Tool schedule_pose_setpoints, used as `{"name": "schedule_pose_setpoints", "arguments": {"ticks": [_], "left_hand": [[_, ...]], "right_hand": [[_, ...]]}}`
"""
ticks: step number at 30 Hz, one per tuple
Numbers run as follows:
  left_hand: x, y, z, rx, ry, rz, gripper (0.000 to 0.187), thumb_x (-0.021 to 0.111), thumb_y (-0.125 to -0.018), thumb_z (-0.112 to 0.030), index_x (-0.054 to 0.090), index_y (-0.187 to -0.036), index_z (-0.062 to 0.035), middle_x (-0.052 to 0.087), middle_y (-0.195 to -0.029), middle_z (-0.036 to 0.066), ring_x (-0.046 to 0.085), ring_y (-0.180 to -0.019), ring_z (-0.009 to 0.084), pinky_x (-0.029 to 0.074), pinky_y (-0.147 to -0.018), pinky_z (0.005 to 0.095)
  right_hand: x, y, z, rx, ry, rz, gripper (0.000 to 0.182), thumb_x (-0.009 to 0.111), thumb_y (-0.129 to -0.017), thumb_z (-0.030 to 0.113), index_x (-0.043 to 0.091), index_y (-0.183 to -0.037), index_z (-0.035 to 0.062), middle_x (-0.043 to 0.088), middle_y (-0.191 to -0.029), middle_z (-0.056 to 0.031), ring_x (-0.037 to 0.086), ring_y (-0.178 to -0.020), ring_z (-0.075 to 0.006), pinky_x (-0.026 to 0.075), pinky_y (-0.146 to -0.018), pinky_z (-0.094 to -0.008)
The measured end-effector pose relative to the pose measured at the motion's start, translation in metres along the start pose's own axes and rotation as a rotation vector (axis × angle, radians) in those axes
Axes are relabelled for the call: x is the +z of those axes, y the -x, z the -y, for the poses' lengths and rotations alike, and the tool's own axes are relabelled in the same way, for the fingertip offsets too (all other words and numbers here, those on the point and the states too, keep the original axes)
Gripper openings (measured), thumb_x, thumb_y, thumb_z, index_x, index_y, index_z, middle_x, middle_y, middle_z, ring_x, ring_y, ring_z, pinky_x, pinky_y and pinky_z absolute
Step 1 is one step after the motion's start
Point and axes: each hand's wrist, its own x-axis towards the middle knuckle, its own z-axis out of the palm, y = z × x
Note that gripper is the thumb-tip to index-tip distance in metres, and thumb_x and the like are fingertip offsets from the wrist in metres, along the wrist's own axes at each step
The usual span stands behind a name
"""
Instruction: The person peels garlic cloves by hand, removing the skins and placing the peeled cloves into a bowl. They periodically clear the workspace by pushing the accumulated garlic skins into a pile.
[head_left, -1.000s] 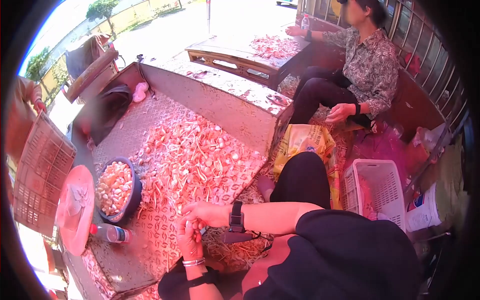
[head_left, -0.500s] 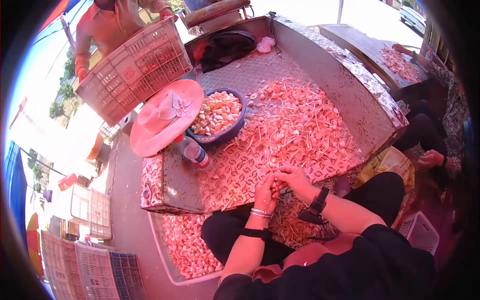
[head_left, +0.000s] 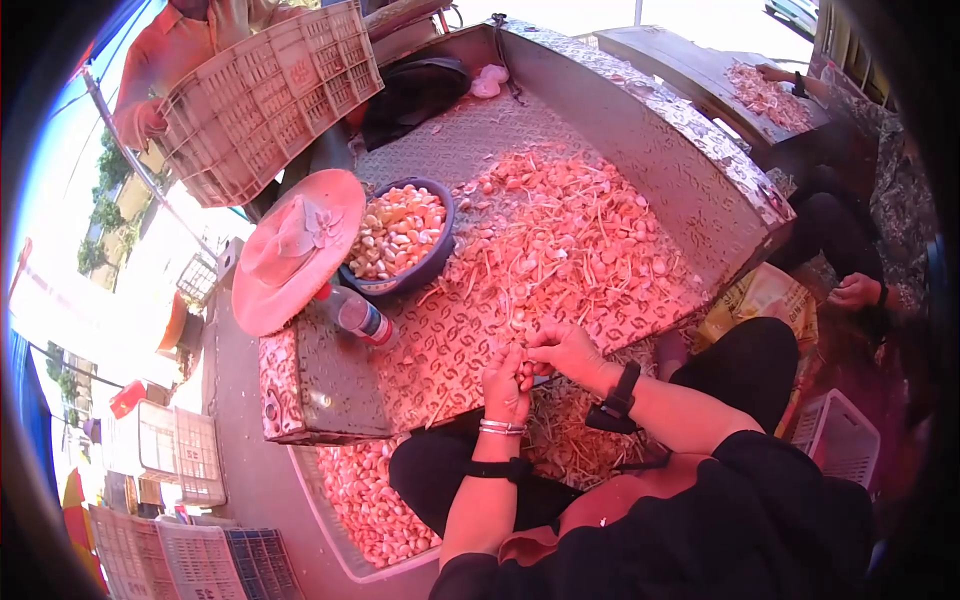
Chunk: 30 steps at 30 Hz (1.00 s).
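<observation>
My left hand (head_left: 506,388), with bracelets at the wrist, is closed around a few garlic cloves (head_left: 525,372) at the near edge of the metal tray (head_left: 430,375). My right hand (head_left: 572,356), wearing a dark wristband, pinches at the same spot with its fingertips touching the left fingers. What sits between those fingertips is too small to make out. Just beyond both hands spreads a heap of loose garlic cloves, stalks and skins (head_left: 580,250). A blue bowl (head_left: 440,245) of peeled garlic cloves (head_left: 400,232) stands to the left of the heap.
Beside the bowl are a wide-brimmed hat (head_left: 295,245) and a plastic bottle (head_left: 365,322). Below left stands a crate (head_left: 335,540) full of cloves (head_left: 370,505). A person holds a large plastic crate (head_left: 270,95) at upper left. Another person's hand (head_left: 855,291) is at right.
The view has shifted, so the tray and its contents sit further left and higher. The person at upper left has moved the crate slightly. My hands stay together at the cloves.
</observation>
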Motion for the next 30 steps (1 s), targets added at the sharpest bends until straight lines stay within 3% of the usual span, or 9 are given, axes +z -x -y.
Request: {"name": "schedule_pose_setpoints", "arguments": {"ticks": [4, 14, 23, 30], "left_hand": [[0.004, 0.0, -0.005, 0.021, -0.116, 0.004, 0.01, 0.057, -0.088, -0.011, 0.056, -0.093, -0.0033, 0.056, -0.068, 0.001, 0.048, -0.052, 0.006, 0.033, -0.04, 0.0158], [0.012, 0.002, 0.003, 0.076, -0.333, 0.134, 0.032, 0.059, -0.087, -0.013, 0.055, -0.116, -0.0004, 0.058, -0.072, -0.002, 0.05, -0.055, 0.0039, 0.038, -0.045, 0.0165], [0.022, 0.008, 0.016, 0.086, -0.351, 0.134, 0.017, 0.06, -0.086, -0.012, 0.058, -0.1, -0.0018, 0.056, -0.068, 0.0, 0.049, -0.053, 0.0044, 0.035, -0.043, 0.0161], [0.045, 0.012, 0.016, 0.028, -0.402, 0.133, 0.015, 0.059, -0.087, -0.013, 0.059, -0.098, -0.0024, 0.056, -0.068, 0.0, 0.048, -0.053, 0.0037, 0.034, -0.042, 0.015]], "right_hand": [[-0.008, -0.002, -0.005, 0.019, 0.005, 0.03, 0.002, 0.061, -0.081, 0.003, 0.059, -0.083, 0.0028, 0.062, -0.07, -0.0041, 0.06, -0.058, -0.0101, 0.049, -0.052, -0.022], [-0.029, 0.007, -0.003, 0.003, -0.031, 0.09, 0.006, 0.059, -0.084, 0.008, 0.06, -0.087, 0.0026, 0.064, -0.076, -0.0051, 0.062, -0.064, -0.0112, 0.052, -0.059, -0.0229], [-0.046, 0.016, -0.012, -0.007, -0.091, 0.09, 0.005, 0.06, -0.083, 0.006, 0.06, -0.086, 0.0025, 0.063, -0.074, -0.0043, 0.061, -0.063, -0.011, 0.051, -0.057, -0.0226], [-0.052, 0.029, -0.005, -0.052, -0.155, 0.039, 0.004, 0.059, -0.083, 0.005, 0.06, -0.087, 0.0022, 0.063, -0.076, -0.0048, 0.061, -0.063, -0.0109, 0.051, -0.056, -0.0222]]}}
